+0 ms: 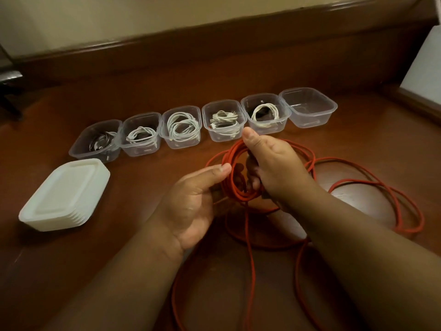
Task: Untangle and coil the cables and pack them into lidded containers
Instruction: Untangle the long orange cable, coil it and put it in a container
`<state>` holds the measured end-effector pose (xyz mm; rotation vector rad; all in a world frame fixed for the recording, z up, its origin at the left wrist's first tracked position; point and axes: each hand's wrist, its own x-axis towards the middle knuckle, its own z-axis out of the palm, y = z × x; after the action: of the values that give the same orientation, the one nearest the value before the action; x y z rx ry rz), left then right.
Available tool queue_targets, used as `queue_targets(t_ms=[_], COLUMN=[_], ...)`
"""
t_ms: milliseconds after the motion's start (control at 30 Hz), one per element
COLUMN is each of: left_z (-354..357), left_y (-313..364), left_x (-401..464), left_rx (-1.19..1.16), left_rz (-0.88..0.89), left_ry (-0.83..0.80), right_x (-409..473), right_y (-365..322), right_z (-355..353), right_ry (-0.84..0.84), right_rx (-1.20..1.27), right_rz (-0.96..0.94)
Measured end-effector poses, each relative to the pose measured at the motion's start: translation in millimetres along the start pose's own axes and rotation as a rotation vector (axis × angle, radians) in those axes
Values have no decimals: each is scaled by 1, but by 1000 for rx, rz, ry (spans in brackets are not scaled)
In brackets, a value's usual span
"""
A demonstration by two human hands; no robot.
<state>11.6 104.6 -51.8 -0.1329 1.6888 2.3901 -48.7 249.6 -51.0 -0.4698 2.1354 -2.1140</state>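
A long red cable (358,185) lies in loose loops on the brown table, with part of it wound into a small coil (232,185) held up between my hands. My right hand (272,168) grips the coil's right side with curled fingers. My left hand (198,199) pinches the coil's left side between thumb and fingers. Beyond the hands stands a row of several clear lidless containers. The leftmost (95,142) holds a dark cable, several in the middle (181,126) hold coiled white cables, and the rightmost (310,107) is empty.
A stack of white lids (64,195) sits at the left of the table (238,75). A raised wooden rim (214,32) runs along the table's far side against the wall. A white object (424,72) stands at the far right. Red cable strands trail toward the near edge.
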Motion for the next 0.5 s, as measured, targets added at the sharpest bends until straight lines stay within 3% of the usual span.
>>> queue_targets(t_ms=[233, 500], left_z=[4, 9], left_y=[-5, -14], left_x=[3, 11], left_rx=[-47, 387], left_rz=[86, 334], left_ry=[-110, 125], right_x=[2, 1], right_y=[4, 7], right_z=[4, 3], right_ry=[-3, 91], right_rx=[-205, -433], right_rz=[-103, -192])
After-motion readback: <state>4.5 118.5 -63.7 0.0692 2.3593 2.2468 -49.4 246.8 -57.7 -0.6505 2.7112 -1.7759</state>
